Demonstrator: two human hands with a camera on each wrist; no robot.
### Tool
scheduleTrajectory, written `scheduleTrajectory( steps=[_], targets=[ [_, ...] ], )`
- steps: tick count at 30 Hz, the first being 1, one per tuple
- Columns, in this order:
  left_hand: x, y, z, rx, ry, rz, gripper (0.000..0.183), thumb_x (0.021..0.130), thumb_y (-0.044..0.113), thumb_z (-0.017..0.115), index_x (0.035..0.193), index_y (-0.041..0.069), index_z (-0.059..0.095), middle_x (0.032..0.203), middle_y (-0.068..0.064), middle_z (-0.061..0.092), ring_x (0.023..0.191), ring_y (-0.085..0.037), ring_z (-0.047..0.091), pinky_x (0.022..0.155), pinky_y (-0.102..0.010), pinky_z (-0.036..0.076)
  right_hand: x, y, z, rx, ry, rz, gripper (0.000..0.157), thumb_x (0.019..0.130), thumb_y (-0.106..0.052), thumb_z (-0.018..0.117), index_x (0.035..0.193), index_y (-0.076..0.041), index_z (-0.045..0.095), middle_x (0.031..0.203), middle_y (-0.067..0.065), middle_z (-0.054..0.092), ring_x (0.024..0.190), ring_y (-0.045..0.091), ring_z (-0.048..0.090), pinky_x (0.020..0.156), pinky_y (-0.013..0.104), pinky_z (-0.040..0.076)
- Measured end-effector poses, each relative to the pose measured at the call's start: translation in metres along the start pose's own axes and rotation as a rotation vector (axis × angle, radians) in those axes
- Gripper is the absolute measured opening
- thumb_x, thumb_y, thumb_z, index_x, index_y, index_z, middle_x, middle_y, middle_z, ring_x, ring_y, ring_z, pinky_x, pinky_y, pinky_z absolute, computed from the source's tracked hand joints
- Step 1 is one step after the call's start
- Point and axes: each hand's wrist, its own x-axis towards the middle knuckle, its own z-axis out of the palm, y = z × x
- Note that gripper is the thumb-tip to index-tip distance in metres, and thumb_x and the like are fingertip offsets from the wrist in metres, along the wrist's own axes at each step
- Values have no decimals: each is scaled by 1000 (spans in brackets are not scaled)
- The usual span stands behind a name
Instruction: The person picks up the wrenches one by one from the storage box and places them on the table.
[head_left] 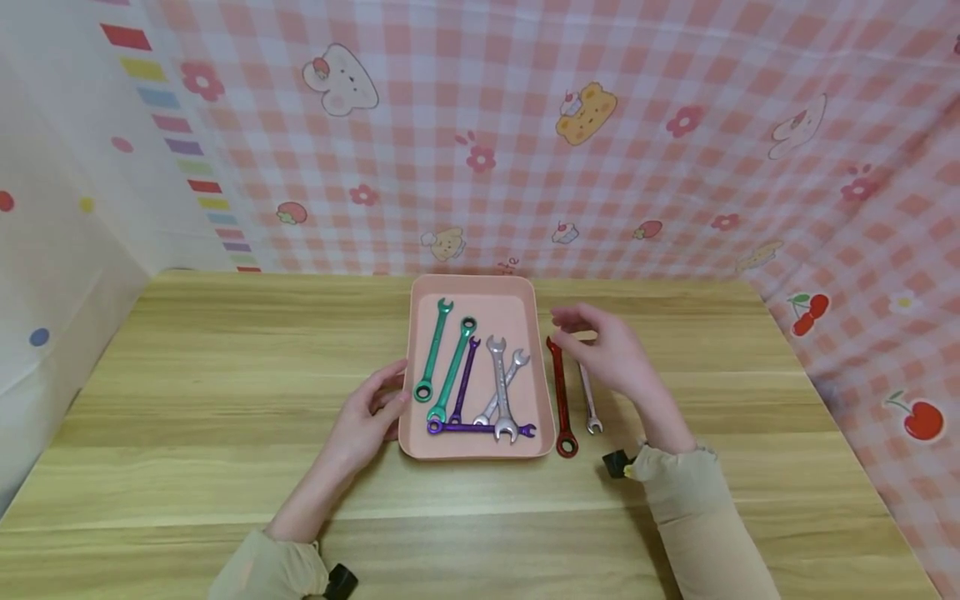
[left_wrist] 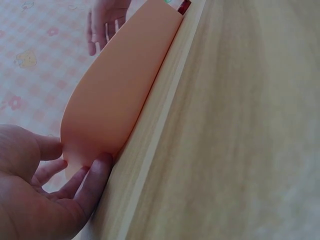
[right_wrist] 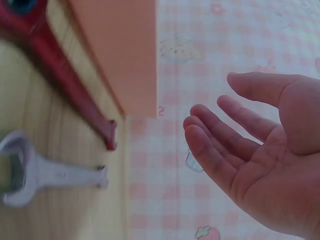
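Observation:
A pink tray point(head_left: 480, 450) holds several combination wrenches: green ones point(head_left: 433, 350), purple ones point(head_left: 465, 379) and silver ones point(head_left: 498, 383), some lying across each other. My left hand point(head_left: 369, 414) touches the tray's left wall from outside; in the left wrist view its fingertips point(left_wrist: 102, 165) rest against the wall and its thumb meets the rim. To the tray's right lie a red wrench point(head_left: 561, 400) and a silver wrench point(head_left: 588, 400), side by side on the table. Above their far ends hovers my right hand point(head_left: 607, 350), fingers loosely bent and holding nothing; it partly hides the silver one.
The wood-grain table point(head_left: 225, 400) reaches back to a pink checked cloth point(head_left: 480, 125) hung behind it. More cloth covers the left and right sides. Bare wood shows on both sides of the tray and in front of it.

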Motion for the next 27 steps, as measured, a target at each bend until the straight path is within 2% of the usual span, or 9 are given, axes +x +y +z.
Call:
scheduleTrajectory(
  steps=[10, 16, 21, 27],
  targets=[
    [-2, 1, 1, -7, -1, -1, 54, 110, 9, 50, 162, 13, 39, 157, -22, 49, 136, -36, 57, 81, -22, 59, -4, -25, 12, 74, 22, -31, 36, 103, -12, 66, 138, -2, 64, 134, 20, 70, 124, 36, 66, 103, 54, 60],
    [-1, 0, 3, -11, -3, 4, 54, 110, 9, 50, 162, 13, 39, 157, -23, 49, 132, -34, 59, 79, -21, 59, -5, -42, 26, 87, -60, -39, 36, 103, -16, 67, 138, -7, 65, 137, 14, 70, 125, 30, 66, 104, 49, 60],
    [-1, -1, 3, -5, 6, -1, 54, 110, 10, 51, 163, 14, 39, 157, -22, 50, 129, -33, 60, 78, -21, 59, 9, -63, 30, 95, -85, -125, 35, 102, -14, 68, 136, -6, 66, 136, 14, 70, 125, 30, 67, 102, 45, 62],
    [-1, -1, 3, 8, 9, -5, 54, 110, 11, 52, 162, 15, 39, 157, -21, 50, 127, -32, 61, 78, -21, 59, 38, -88, 39, 65, -113, -126, 37, 103, -18, 67, 140, -8, 64, 138, 13, 69, 129, 29, 65, 106, 42, 59]
  ],
)
